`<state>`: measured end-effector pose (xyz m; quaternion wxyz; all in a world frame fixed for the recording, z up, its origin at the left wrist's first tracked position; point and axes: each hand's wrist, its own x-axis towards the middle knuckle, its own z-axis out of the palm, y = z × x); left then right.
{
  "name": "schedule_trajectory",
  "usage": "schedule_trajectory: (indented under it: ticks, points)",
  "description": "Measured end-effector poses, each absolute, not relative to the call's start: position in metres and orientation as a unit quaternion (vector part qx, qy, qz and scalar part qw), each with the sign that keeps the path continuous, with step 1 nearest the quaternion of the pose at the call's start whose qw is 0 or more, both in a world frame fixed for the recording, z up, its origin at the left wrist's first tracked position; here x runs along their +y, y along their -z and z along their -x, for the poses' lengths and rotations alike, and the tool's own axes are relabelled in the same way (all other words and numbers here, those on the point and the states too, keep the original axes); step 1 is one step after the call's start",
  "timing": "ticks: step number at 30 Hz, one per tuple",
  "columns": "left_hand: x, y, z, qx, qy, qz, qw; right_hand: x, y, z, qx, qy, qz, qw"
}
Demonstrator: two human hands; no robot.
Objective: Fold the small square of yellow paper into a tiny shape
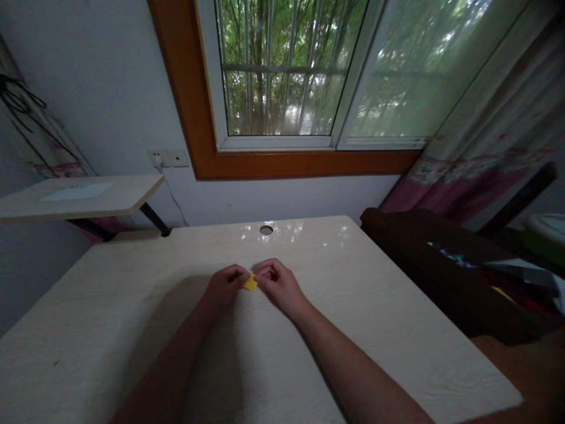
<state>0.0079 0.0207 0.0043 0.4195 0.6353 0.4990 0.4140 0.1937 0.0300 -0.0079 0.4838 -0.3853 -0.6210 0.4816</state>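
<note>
Pale desk (132, 306): left hand (223, 288), right hand (278, 285) pinch yellow scrap (250, 283), perhaps paper.

- The small piece (250, 283) near the middle of the table, pinched between my left hand (224, 287) and my right hand (279, 287), is plain bright yellow.
- The table (132, 330) is pale cream with a faint wood grain.
- The window frame (185, 106) past the far edge is orange-brown wood, with white inner bars.
- The curtain (468, 171) beyond the right edge is pale, crossed by a patterned dark pink band.
- The side shelf (79, 197) off the far left corner is light beige.
- The wall socket (168, 158) is white.
</note>
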Motion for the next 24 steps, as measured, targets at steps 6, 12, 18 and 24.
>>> schedule_trajectory:
  ticks: [6, 12, 18, 24]
  points:
    - [0.0203, -0.0075, -0.0084, 0.512, -0.413, -0.640, 0.397, 0.0304, 0.0063, -0.1941, -0.621, -0.474, 0.384, 0.493]
    - [0.0192, -0.0092, -0.0095, 0.518, -0.406, -0.639, 0.398, 0.0294, 0.0075, -0.1944, -0.645, -0.446, 0.392, 0.482]
    - [0.0206, -0.0070, -0.0082, 0.508, -0.418, -0.636, 0.403, 0.0288, 0.0066, -0.1939, -0.643, -0.447, 0.386, 0.488]
    - [0.0226, -0.0043, -0.0060, 0.519, -0.428, -0.631, 0.386, 0.0278, 0.0083, -0.1929, -0.658, -0.462, 0.375, 0.462]
